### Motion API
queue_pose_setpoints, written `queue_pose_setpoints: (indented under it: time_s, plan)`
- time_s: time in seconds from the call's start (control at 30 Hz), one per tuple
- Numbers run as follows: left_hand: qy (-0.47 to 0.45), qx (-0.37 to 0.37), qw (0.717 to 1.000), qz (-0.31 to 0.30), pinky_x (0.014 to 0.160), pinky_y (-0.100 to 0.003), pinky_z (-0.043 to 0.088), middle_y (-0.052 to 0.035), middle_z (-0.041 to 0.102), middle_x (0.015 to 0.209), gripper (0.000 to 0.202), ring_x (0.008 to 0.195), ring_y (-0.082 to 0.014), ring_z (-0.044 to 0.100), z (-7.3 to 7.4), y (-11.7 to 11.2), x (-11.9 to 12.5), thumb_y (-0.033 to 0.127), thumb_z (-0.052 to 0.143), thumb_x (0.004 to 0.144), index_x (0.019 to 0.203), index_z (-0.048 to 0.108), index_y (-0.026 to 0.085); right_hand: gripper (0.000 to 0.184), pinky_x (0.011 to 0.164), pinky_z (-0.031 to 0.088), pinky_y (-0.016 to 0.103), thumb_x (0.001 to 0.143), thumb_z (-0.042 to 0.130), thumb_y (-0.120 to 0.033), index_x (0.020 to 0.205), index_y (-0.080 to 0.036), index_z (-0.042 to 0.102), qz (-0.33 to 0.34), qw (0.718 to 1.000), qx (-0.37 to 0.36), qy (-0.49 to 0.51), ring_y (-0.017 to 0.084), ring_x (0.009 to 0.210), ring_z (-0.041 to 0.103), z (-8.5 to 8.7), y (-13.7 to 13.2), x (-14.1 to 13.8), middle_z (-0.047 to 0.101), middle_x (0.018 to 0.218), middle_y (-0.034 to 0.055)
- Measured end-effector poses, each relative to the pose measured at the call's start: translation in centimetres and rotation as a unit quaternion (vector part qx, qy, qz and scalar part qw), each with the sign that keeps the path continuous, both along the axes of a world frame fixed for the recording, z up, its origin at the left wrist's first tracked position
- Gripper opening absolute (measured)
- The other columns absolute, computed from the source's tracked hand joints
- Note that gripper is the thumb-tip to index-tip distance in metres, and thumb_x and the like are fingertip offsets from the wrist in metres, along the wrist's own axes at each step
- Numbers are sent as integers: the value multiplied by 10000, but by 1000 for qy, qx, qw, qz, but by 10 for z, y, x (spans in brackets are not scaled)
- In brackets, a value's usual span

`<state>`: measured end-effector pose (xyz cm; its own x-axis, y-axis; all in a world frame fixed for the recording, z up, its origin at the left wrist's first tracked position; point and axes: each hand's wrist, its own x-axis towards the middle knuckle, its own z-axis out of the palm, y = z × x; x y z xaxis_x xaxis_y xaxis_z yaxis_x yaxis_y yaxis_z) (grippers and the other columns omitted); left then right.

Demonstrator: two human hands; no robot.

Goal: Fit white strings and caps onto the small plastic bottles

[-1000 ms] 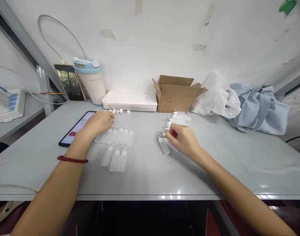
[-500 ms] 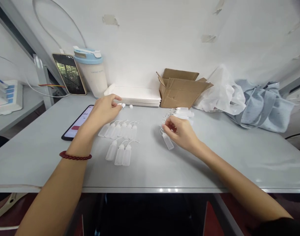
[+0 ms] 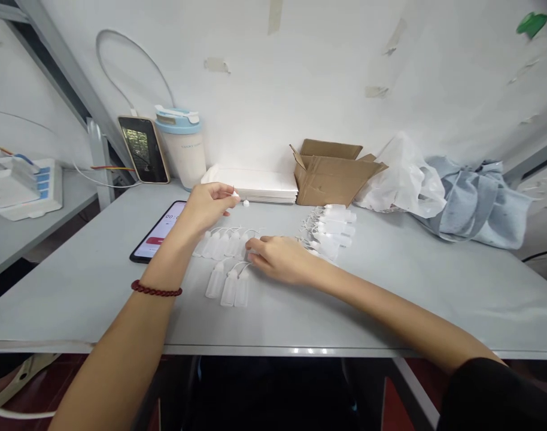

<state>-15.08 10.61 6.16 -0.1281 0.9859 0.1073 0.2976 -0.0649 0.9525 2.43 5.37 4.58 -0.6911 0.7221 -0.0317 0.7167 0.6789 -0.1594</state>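
My left hand [image 3: 205, 206] is raised slightly over the grey table [image 3: 390, 287], thumb and forefinger pinched on a small white cap [image 3: 234, 194]. Another loose cap [image 3: 245, 203] lies just beyond it. My right hand [image 3: 277, 258] rests knuckles-up at the right end of a row of small clear squeeze bottles [image 3: 222, 243], fingers curled; what they hold is hidden. Three more bottles [image 3: 228, 287] lie side by side in front of that row. A pile of the same bottles [image 3: 333, 230] lies to the right of my right hand.
A phone with a lit screen [image 3: 158, 232] lies flat by my left wrist. At the back stand a propped phone [image 3: 143, 149], a blue-lidded tumbler [image 3: 182, 146], stacked white trays [image 3: 251, 184], an open cardboard box [image 3: 334, 173], a plastic bag [image 3: 401, 176] and blue cloth [image 3: 475, 200].
My right hand moved left from the bottle pile to the end of the laid-out row. My left hand lifted from the loose caps with one pinched in its fingers.
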Motion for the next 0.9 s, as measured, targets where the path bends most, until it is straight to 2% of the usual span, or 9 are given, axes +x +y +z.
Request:
queue_pose_setpoints:
  time_s: [0.23, 0.4, 0.43, 0.53, 0.6, 0.67, 0.77, 0.9]
  plan:
    - [-35, -23, 998, -42, 667, -272, 481, -58, 692, 828, 213, 824, -190, 621, -2, -2, 5, 270, 726, 599, 768, 671, 151, 276, 553, 281, 239, 944, 376, -326, 1008, -195, 611, -8, 999, -12, 52, 133, 615, 523, -7, 2, 12, 598, 773, 47]
    - [-31, -64, 990, -123, 686, -285, 481, -55, 693, 795, 186, 770, -173, 627, -4, -5, 11, 293, 716, 634, 745, 676, 148, 230, 595, 374, 242, 921, 419, -249, 1062, -183, 588, -20, 980, 21, 198, 114, 603, 519, -12, -2, 40, 601, 823, 45]
    - [-30, -76, 987, -140, 697, -289, 482, -55, 696, 794, 179, 756, -168, 629, -4, -7, 13, 295, 713, 643, 737, 675, 147, 214, 603, 395, 245, 912, 430, -234, 1051, -180, 583, -24, 968, 31, 246, 110, 608, 522, -13, -3, 47, 606, 856, 51]
    - [-25, -114, 975, -189, 741, -306, 487, -55, 706, 794, 178, 720, -155, 632, -2, -15, 24, 294, 720, 655, 744, 674, 147, 125, 584, 432, 241, 877, 490, -232, 953, -183, 577, -59, 926, 42, 371, 116, 620, 530, -13, -9, 67, 592, 761, 27]
    - [-33, -126, 968, -214, 777, -324, 487, -56, 712, 808, 203, 740, -163, 639, -2, -21, 33, 297, 735, 648, 778, 678, 153, 79, 571, 449, 239, 847, 547, -259, 888, -193, 558, -102, 895, -10, 434, 116, 619, 539, -11, -12, 73, 581, 723, 8]
    - [-57, -115, 965, -228, 812, -338, 482, -60, 714, 844, 232, 807, -180, 642, -1, -26, 41, 300, 741, 647, 817, 679, 155, 110, 577, 464, 246, 827, 578, -288, 866, -196, 533, -123, 859, -96, 487, 120, 639, 565, -6, -15, 74, 586, 737, 4]
    - [-101, -83, 962, -241, 833, -345, 479, -67, 704, 904, 249, 886, -192, 631, -2, -31, 47, 306, 724, 677, 868, 675, 153, 138, 583, 469, 259, 800, 603, -288, 823, -191, 507, -119, 808, -198, 542, 121, 646, 590, -1, -18, 70, 618, 794, 21]
    - [-125, -86, 950, -273, 840, -335, 482, -65, 690, 940, 237, 895, -182, 626, -2, -32, 49, 292, 709, 701, 892, 675, 156, 101, 551, 439, 253, 782, 583, -228, 774, -184, 492, -105, 769, -288, 560, 104, 593, 563, 1, -18, 67, 650, 809, 37]
